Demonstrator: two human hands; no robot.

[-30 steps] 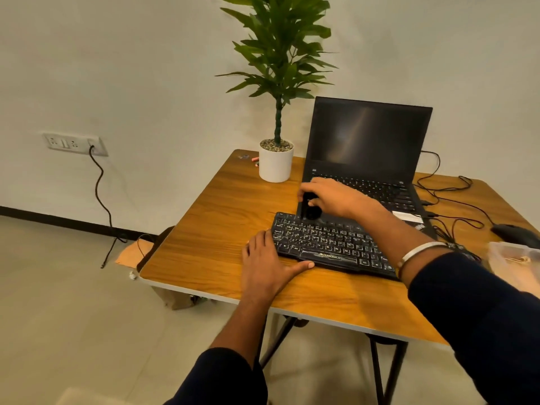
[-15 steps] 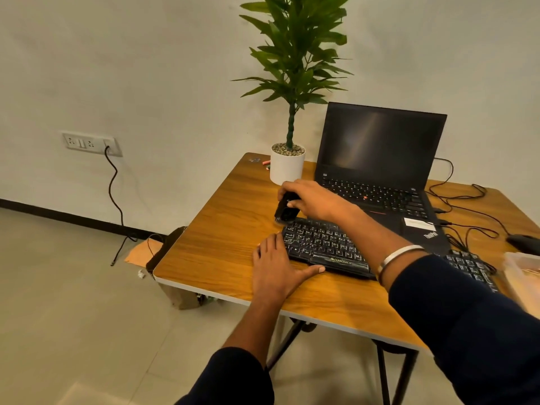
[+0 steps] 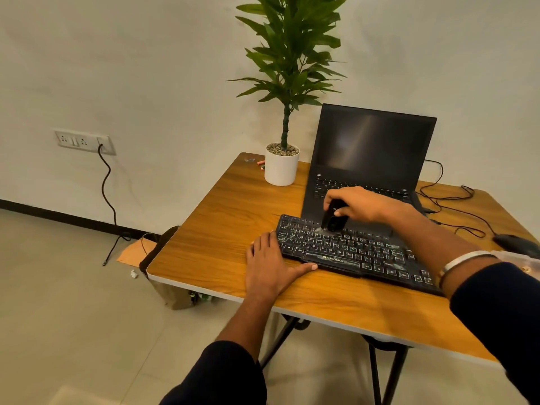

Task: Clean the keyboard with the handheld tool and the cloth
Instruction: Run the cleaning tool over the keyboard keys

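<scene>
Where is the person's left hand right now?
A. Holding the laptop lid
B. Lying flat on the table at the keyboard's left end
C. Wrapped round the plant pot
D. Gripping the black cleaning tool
B: the left hand lies flat on the table, fingers straight, its thumb along the front edge of the keyboard, while the right hand holds the black tool.

Legible text: one brand name on the keyboard (image 3: 355, 249).
The white word "ZEBRONICS" stands on the front edge strip of the black keyboard, just below its space bar. White legends mark the keycaps, among them "Alt" at the lower left; most others are too small or blurred to read.
</scene>
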